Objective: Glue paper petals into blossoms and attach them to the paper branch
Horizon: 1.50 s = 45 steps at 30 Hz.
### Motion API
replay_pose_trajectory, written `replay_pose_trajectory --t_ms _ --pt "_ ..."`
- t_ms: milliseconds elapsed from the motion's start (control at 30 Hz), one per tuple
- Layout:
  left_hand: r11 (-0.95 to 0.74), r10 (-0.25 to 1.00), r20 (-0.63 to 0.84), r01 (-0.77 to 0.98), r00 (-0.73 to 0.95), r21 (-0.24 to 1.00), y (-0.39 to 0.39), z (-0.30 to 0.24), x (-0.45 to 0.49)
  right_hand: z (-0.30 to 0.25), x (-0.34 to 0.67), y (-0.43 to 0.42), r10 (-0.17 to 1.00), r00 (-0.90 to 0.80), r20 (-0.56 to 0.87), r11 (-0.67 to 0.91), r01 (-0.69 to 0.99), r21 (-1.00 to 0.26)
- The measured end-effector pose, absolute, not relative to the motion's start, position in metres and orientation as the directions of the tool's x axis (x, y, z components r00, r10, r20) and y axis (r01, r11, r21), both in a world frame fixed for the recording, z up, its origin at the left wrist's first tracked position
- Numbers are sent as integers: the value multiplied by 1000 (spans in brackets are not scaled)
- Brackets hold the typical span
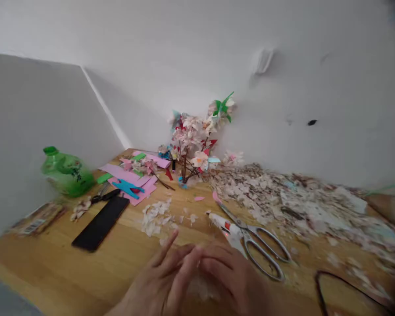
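Observation:
My left hand (163, 281) and my right hand (232, 276) meet at the bottom centre, low over the wooden table (69, 272). Between them sits a small pale papery piece (200, 287), blurred. My left fingers are partly stretched, one pointing up; my right fingers curl over the piece. Just beyond my right hand lie steel scissors (260, 243) and a white glue gun (225, 226).
A bunch of paper flowers (197, 136) stands at the back by the wall. Pale paper scraps (283, 197) cover the right side. On the left are a black phone (100, 223), a green bottle (66, 172), pink paper sheets (131, 180) and a black cable (342, 285) at the right.

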<state>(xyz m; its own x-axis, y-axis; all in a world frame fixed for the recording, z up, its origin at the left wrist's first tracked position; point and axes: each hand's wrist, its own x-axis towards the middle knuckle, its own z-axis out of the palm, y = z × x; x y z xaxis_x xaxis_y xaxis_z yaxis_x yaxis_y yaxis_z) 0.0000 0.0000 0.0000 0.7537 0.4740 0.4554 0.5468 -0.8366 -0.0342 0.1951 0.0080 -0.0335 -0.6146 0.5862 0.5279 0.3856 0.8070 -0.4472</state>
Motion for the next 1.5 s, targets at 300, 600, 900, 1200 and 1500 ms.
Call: replay_pose_trajectory --t_ms 300,600,900,1200,1500 --pt "-777 533 488 628 692 -42 -2 1 -6 -29 191 10 494 -632 597 866 417 -275" --pt "-776 590 533 609 607 165 1 -8 -4 -24 189 10 380 -615 691 895 434 -105" --pt "-782 533 541 623 651 21 -1 -13 -5 -23 185 9 401 -601 691 881 459 -112" --pt "-765 362 618 601 698 -231 1 -14 -7 -32 185 11 451 -580 678 854 502 -139" --pt "-770 364 629 602 687 -213 3 -24 -6 -41 186 11 454 -595 663 855 499 -138"
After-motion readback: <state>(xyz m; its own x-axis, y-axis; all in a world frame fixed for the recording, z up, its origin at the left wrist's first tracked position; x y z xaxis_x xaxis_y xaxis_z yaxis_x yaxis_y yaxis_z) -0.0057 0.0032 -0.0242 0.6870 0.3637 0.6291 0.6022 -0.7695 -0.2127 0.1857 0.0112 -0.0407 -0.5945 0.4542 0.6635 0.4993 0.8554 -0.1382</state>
